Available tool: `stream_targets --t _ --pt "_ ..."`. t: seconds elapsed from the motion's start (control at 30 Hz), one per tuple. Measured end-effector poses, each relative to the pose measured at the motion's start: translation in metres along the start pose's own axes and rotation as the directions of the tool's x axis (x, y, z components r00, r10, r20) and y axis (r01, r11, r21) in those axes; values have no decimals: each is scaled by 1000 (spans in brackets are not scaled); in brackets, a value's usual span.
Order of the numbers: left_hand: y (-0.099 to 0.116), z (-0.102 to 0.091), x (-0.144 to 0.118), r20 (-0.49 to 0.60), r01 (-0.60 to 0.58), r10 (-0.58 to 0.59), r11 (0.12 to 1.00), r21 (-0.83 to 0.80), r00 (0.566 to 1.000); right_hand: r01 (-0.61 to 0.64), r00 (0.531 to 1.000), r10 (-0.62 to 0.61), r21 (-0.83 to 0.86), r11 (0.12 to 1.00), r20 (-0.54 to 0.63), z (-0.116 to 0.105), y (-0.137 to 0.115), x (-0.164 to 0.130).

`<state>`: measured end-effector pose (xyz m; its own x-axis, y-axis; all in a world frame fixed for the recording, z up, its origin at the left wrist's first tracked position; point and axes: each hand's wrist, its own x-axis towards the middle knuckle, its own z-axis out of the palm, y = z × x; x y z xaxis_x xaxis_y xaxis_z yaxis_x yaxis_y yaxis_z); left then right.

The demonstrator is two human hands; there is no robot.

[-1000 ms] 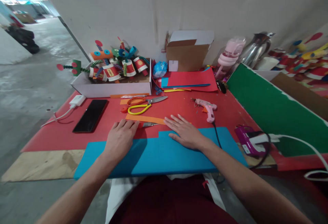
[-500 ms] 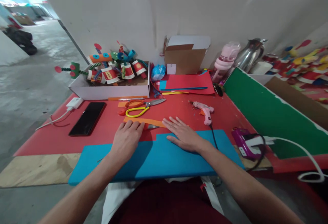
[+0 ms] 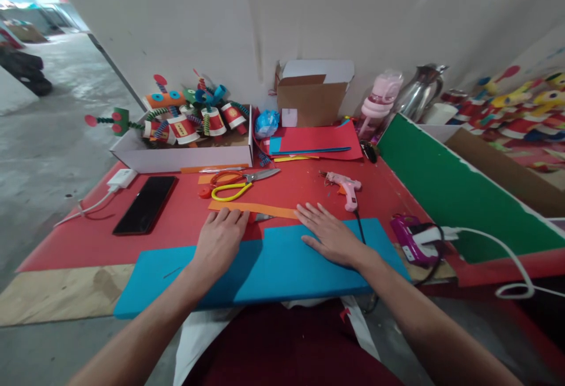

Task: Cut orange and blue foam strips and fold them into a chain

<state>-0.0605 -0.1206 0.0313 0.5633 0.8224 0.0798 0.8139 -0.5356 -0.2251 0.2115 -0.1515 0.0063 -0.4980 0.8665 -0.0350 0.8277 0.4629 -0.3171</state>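
Since the frame before, the right hand (image 3: 332, 235) had slid a little to the right along the blue sheet (image 3: 273, 268), while the left hand (image 3: 219, 239) had stayed at the sheet's notched far edge. Both hands lay flat, palms down, fingers spread, pinching nothing. The blue sheet lay across the near edge of the red-covered bench (image 3: 176, 227), overhanging toward the person. Just beyond the fingertips lay an orange paper strip (image 3: 251, 208), then yellow-handled scissors (image 3: 241, 183). A pink glue gun (image 3: 346, 188) rested near the right hand, and a black phone (image 3: 145, 211) lay well to the left.
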Motion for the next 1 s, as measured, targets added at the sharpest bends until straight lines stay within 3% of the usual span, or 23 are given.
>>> stream_targets --t 1.0 --pt "9 -2 4 -16 -14 13 996 -85 1000 8 1000 -8 -10 1000 -9 2 1 0"
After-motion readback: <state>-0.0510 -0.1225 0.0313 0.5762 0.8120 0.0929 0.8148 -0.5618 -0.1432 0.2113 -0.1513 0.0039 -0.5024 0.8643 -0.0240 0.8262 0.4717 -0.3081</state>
